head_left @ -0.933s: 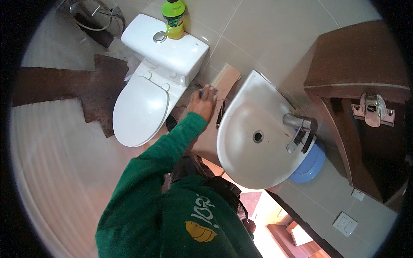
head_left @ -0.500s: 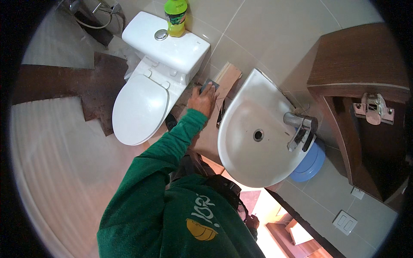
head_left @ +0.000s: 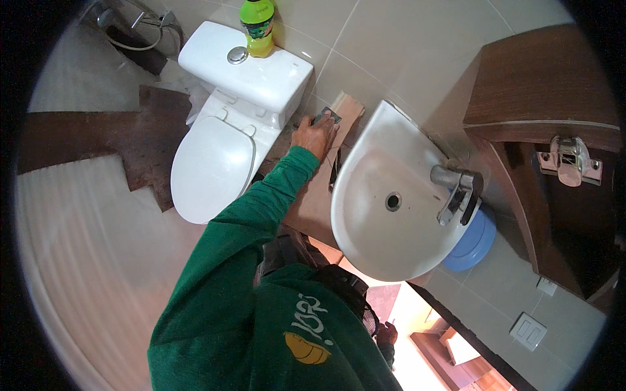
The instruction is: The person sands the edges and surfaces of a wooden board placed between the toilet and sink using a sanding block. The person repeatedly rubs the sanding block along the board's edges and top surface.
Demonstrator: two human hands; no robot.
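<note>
White toilet [head_left: 215, 166], lid down, stands at left with a green bottle [head_left: 257, 26] on its cistern. In the gap between toilet and white basin [head_left: 385, 195], the left hand [head_left: 314, 135] is clamped on a small dark flat object [head_left: 326, 117], against a leaning cardboard sheet [head_left: 319, 195]. Basin rim crowds the gap; right hand shows low, by the torso [head_left: 386, 333], grip cannot be told.
</note>
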